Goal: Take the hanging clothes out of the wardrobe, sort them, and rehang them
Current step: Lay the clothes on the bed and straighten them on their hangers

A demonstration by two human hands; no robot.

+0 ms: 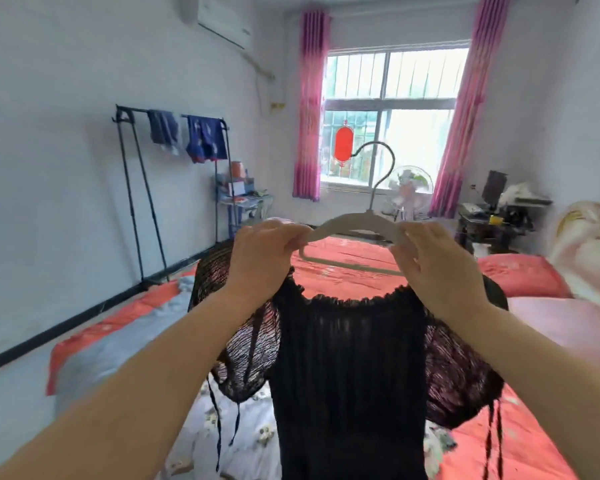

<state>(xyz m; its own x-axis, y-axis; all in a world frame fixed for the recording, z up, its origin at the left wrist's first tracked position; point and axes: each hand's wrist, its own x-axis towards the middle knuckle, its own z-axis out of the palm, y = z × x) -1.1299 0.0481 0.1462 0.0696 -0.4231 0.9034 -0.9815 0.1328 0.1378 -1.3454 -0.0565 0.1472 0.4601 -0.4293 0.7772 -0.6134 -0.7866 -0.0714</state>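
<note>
Over the foot of the bed, the fingers [293, 237] of the left hand [264, 251] curl round the left arm of a white hanger [354, 223]; the right hand [437, 265] mirrors it, fingers bent over the right arm, so both hands are closed on the hanger and neither is free. Its metal hook stands upright against the window [388, 116]. Below hangs a black top [347, 358], held up in the air in front of the person; its frilled neckline sags under the hanger's lower bar, and its shoulders run up beneath the hands, so I cannot tell whether they are seated on the hanger's ends.

That top looks light and limp, a sheer crinkled knit with puffed sleeves and thin ties dangling; I would judge it apt to snag and to slide off a smooth hanger. Best taken at the shoulder seams, not the ties or the gauzy sleeves.

Beneath it lies the bed [343, 258] in a red cover. Against the left wall stands a black clothes rack [136, 188], its rail carrying two blue garments [205, 138]. Beside it a small trolley [236, 202] holds boxes and something orange, too blurred to name.
</note>
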